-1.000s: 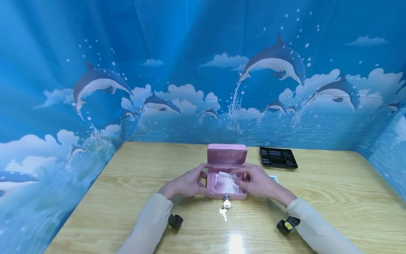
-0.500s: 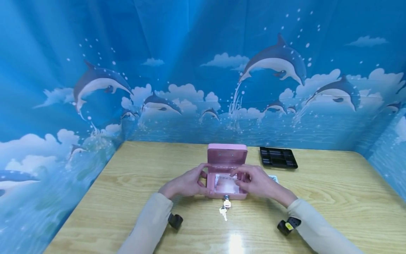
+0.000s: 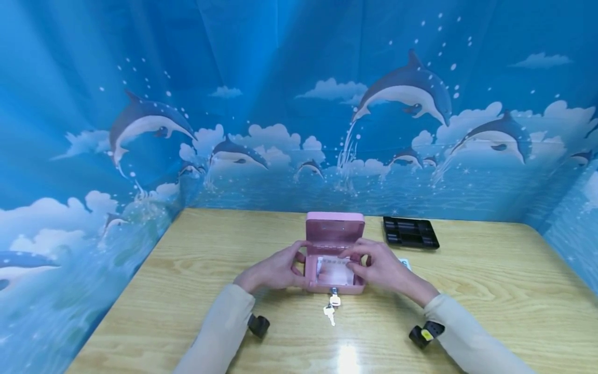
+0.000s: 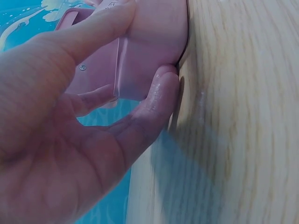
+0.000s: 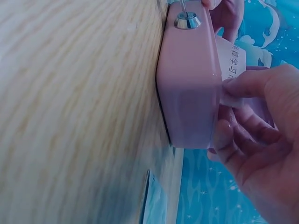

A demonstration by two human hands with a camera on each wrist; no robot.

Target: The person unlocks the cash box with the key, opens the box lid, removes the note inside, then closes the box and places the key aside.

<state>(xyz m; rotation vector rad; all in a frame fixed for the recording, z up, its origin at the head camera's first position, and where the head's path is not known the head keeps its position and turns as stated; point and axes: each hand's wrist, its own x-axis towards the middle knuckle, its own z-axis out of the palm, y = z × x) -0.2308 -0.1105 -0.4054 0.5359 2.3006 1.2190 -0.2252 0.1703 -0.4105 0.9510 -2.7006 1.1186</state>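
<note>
A pink cash box [image 3: 334, 228] stands on the table with its lid raised. My left hand [image 3: 277, 269] grips the box's left side; in the left wrist view its thumb lies along the upper edge and a fingertip [image 4: 163, 86] reaches the lower corner. Over the box's right part, my right hand [image 3: 380, 265] pinches a pale paper slip [image 3: 334, 272] between thumb and forefinger. Printed characters show on the slip [image 5: 233, 60] in the right wrist view, where its lower part is hidden behind the box wall. Two keys [image 3: 329, 311] hang from the front lock [image 5: 187, 20].
A black compartment tray [image 3: 411, 232] lies at the table's back, right of the box. Partly behind my right hand, a light-blue printed card [image 3: 404, 263] lies on the wooden table [image 3: 210, 244]. A dolphin-patterned curtain [image 3: 280, 104] rises behind the table's far edge.
The paper slip has tipped lower and flatter into the box, with my right hand still pinching it. My left hand and the box have stayed in place.
</note>
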